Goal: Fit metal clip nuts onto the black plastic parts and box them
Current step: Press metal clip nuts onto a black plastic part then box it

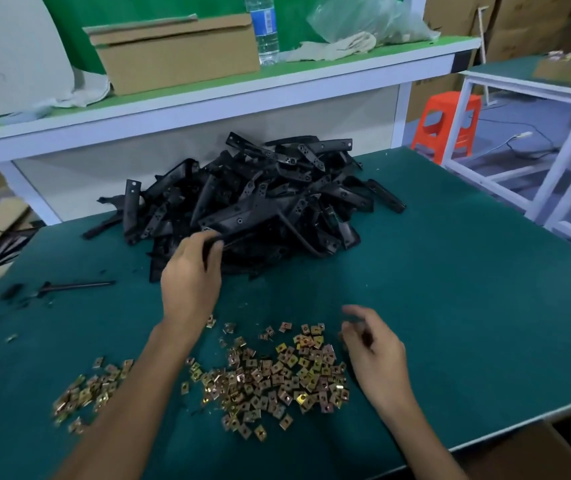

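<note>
A big heap of black plastic parts [263,199] lies at the back of the green table. My left hand [190,282] reaches into its near edge, fingers closed on one black plastic part [213,241]. Brass-coloured metal clip nuts [277,372] are scattered at the front centre, with a smaller cluster of clip nuts [86,393] to the left. My right hand [374,355] hovers at the right edge of the main scatter, blurred, fingers curled; whether it holds a nut is unclear.
A cardboard box [533,452] sits below the table's front right corner. A black rod-like tool [72,287] lies at the left. The shelf above holds a cardboard box [176,53] and water bottle [265,27]. An orange stool [448,123] stands beyond the table.
</note>
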### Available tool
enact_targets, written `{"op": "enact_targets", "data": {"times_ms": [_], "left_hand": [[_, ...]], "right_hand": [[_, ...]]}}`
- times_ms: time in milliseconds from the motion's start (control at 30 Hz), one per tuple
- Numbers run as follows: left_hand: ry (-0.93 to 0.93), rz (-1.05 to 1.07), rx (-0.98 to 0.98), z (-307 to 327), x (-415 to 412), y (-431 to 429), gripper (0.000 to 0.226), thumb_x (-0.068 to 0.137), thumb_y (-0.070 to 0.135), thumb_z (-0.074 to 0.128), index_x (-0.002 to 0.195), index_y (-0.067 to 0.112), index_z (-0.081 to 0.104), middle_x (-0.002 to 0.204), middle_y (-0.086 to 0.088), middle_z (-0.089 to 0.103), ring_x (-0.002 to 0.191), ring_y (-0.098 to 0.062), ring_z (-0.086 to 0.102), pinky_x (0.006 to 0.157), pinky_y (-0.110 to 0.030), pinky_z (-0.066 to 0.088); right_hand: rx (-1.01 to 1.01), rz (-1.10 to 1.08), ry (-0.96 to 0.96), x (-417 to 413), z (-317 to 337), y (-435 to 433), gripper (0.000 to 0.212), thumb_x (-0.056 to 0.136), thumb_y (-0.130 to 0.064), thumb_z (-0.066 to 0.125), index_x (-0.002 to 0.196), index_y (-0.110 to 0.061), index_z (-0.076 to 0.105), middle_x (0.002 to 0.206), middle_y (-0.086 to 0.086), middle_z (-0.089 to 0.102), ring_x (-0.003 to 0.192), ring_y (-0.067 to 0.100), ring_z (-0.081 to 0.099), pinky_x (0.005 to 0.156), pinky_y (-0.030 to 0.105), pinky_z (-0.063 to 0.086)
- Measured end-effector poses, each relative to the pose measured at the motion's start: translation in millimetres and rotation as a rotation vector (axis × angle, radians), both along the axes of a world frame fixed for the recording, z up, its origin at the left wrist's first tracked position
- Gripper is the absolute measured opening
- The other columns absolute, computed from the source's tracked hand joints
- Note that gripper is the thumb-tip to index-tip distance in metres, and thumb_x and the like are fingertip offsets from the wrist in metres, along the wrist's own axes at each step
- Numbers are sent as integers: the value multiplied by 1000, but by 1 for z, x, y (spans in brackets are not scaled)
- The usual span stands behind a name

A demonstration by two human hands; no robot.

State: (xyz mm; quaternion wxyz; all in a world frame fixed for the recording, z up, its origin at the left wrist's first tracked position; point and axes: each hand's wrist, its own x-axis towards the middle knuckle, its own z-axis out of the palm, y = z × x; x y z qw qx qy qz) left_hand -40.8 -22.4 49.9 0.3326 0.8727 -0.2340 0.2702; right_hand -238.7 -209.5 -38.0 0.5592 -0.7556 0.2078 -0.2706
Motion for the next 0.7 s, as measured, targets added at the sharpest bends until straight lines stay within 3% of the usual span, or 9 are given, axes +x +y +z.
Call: {"op": "enact_targets", "data": {"times_ms": [67,167,233,300,367,433,533,600,700], "left_hand": [[-18,-86,-105,15,-42,-4,22,100,34,59,113,18,65,101,6,68,86,-4,61,75,-19,50],[-117,-311,-71,9,-119,-27,13,96,29,63,100,17,66,91,7,63,77,-4,58,68,-17,49],[-160,-426,19,-8,-158,-44,12,93,25,69,92,13,69,85,1,63,73,-12,59,65,-27,51],[-88,-568,126,-20,-180,-52,26,92,41,70,99,17,70,93,1,65,83,-14,60,75,-27,49],[4,-652,151,-27,-175,-47,41,90,58,64,110,23,69,102,6,67,94,-11,61,86,-25,42],[86,-548,124,-29,-148,-29,33,96,55,55,108,28,69,101,12,70,95,-6,61,88,-25,42],[212,-205,235,-42,-84,14,19,102,21,54,102,15,72,98,1,72,91,-17,65,84,-38,52],[275,24,385,-54,-49,43,27,98,3,52,118,9,69,114,-9,70,103,-30,64,88,-44,53],[372,142,560,-70,-27,67,44,102,14,47,146,16,49,147,-4,53,127,-31,53,102,-45,43]], "right_hand": [[-43,7,-40,1,2,5,49,96,-38,63,135,-58,42,107,-24,64,90,6,64,74,18,49],[-81,-8,-166,6,3,15,88,85,-51,71,152,-59,16,135,-41,35,116,3,53,84,18,51],[-20,33,-254,11,-4,18,77,96,-34,69,153,-56,23,146,-36,31,135,1,43,103,27,46],[61,56,-288,13,-7,22,58,102,-23,59,146,-56,39,150,-27,40,141,4,41,112,36,39],[158,17,-300,14,-5,23,39,104,-37,56,135,-60,49,140,-33,51,134,-4,47,107,19,40],[221,-51,-281,14,-2,19,29,99,-50,54,127,-59,56,130,-37,58,122,-12,54,95,6,42],[396,-111,-252,19,-6,10,25,104,-39,54,127,-44,63,119,-21,69,105,1,67,90,25,51],[475,-133,-249,23,-7,9,23,106,-29,53,122,-38,66,107,-9,74,91,11,70,78,28,56],[463,-133,-259,27,-7,11,19,104,-31,55,115,-40,68,97,-10,75,83,13,69,67,22,57]]}}
